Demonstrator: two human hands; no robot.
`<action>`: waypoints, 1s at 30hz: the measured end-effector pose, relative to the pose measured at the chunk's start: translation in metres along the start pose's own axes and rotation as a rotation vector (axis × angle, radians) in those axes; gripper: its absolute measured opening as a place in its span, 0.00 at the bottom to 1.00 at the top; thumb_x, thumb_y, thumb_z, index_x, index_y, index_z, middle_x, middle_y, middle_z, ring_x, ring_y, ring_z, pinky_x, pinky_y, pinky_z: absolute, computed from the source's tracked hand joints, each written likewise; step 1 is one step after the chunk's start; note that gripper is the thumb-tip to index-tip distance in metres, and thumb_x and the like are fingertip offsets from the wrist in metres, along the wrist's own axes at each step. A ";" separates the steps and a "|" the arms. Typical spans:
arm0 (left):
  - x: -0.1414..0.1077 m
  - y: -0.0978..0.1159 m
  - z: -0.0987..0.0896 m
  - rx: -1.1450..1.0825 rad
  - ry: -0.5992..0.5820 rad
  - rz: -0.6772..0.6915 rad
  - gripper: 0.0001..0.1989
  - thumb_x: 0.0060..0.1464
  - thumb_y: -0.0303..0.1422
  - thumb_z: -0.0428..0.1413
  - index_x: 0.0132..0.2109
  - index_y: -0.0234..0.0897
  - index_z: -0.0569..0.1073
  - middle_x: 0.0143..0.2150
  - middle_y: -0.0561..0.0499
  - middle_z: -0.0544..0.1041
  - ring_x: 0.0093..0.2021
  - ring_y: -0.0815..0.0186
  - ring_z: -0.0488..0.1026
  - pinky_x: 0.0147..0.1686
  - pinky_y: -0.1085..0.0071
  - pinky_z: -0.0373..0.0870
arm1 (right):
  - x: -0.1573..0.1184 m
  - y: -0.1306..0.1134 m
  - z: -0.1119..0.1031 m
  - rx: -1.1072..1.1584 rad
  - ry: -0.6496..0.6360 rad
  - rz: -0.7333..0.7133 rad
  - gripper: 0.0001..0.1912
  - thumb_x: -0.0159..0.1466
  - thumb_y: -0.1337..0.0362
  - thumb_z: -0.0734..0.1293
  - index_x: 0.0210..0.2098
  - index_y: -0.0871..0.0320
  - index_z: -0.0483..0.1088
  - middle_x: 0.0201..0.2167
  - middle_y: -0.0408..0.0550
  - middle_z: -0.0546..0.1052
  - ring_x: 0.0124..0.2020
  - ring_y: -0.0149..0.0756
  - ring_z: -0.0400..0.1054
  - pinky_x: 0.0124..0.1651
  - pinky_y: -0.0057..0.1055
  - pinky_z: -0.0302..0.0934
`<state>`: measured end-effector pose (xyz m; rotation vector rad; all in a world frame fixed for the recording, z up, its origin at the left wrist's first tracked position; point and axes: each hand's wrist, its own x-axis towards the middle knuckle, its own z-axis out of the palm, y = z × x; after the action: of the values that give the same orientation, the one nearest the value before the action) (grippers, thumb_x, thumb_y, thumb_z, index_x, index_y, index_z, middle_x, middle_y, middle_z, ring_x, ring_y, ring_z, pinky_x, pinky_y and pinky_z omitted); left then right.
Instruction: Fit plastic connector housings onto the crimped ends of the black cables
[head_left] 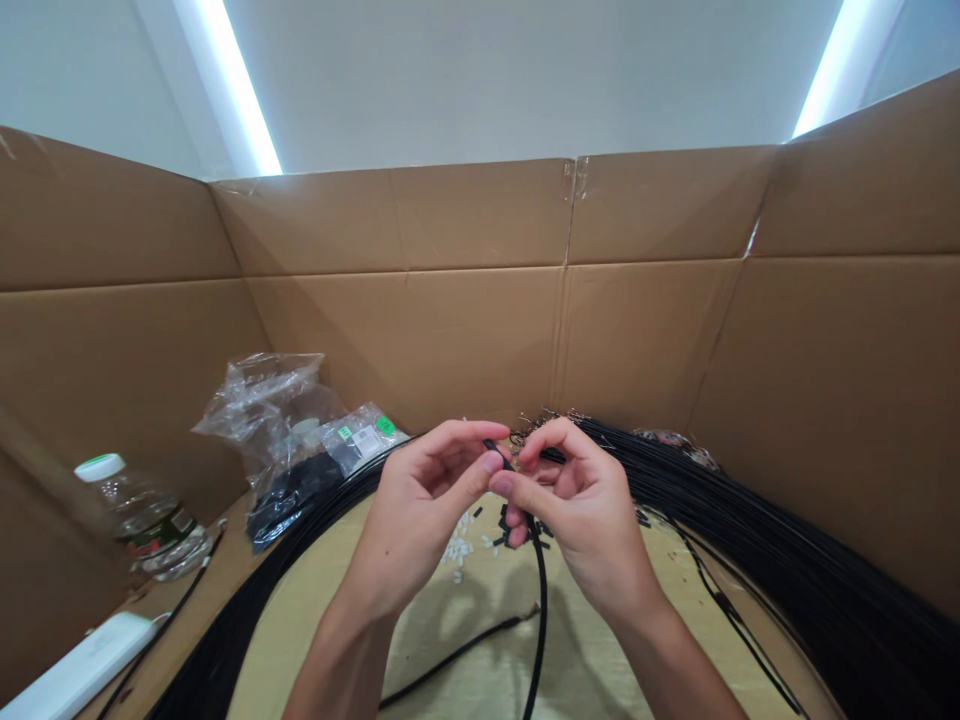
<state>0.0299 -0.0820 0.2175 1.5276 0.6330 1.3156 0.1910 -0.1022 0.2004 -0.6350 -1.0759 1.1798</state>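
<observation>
Lower centre: black cable (541,600), its upper end pinched between thumb and fingers of left hand (416,510) and right hand (589,510). Centre, beyond: small white pieces (457,550), short black pieces on pale surface (330,610). Left: plastic bottle (154,520), tilted. Behind: cardboard wall (450,330).

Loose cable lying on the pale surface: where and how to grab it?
Pinch the loose cable on its black jacket, just short of the bare-looking tip, from above, fingers across it. It's thin and lies flat on the pale surface. I'd come in from the left: the held cable hangs by the tip.
</observation>
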 end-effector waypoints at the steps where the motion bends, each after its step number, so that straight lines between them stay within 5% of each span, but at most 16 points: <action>1: 0.000 0.001 -0.001 0.017 0.011 0.004 0.08 0.64 0.35 0.71 0.48 0.41 0.88 0.40 0.49 0.88 0.41 0.64 0.86 0.40 0.75 0.83 | 0.000 -0.001 -0.002 0.017 -0.036 0.013 0.25 0.51 0.61 0.90 0.36 0.54 0.73 0.25 0.36 0.78 0.22 0.30 0.76 0.25 0.24 0.73; 5: -0.001 0.003 -0.005 0.094 0.080 0.052 0.08 0.64 0.35 0.71 0.50 0.42 0.88 0.41 0.50 0.88 0.40 0.65 0.85 0.40 0.76 0.82 | 0.001 -0.007 -0.012 0.089 -0.208 0.090 0.19 0.58 0.63 0.87 0.44 0.55 0.79 0.42 0.43 0.84 0.39 0.30 0.82 0.46 0.25 0.78; 8: 0.000 0.004 -0.007 0.106 0.083 0.053 0.08 0.64 0.35 0.70 0.49 0.43 0.88 0.40 0.50 0.88 0.38 0.66 0.85 0.39 0.76 0.82 | 0.001 -0.006 -0.020 0.099 -0.265 0.163 0.16 0.63 0.64 0.84 0.47 0.55 0.80 0.45 0.44 0.84 0.46 0.32 0.83 0.54 0.28 0.76; 14: -0.001 0.004 -0.006 0.194 0.044 0.049 0.08 0.66 0.35 0.69 0.50 0.45 0.89 0.43 0.51 0.88 0.40 0.66 0.84 0.40 0.77 0.81 | 0.004 -0.003 -0.029 0.049 -0.335 0.338 0.18 0.61 0.55 0.86 0.40 0.58 0.81 0.34 0.43 0.83 0.37 0.33 0.81 0.47 0.31 0.74; 30: -0.002 0.005 -0.007 0.119 0.022 0.076 0.11 0.67 0.33 0.69 0.54 0.50 0.89 0.44 0.52 0.90 0.43 0.67 0.86 0.43 0.80 0.82 | 0.004 -0.005 -0.022 0.103 -0.334 0.342 0.19 0.62 0.52 0.85 0.36 0.60 0.80 0.30 0.41 0.74 0.29 0.28 0.66 0.36 0.26 0.60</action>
<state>0.0218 -0.0835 0.2205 1.6494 0.6834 1.3750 0.2134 -0.0972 0.1976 -0.5673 -1.2048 1.6714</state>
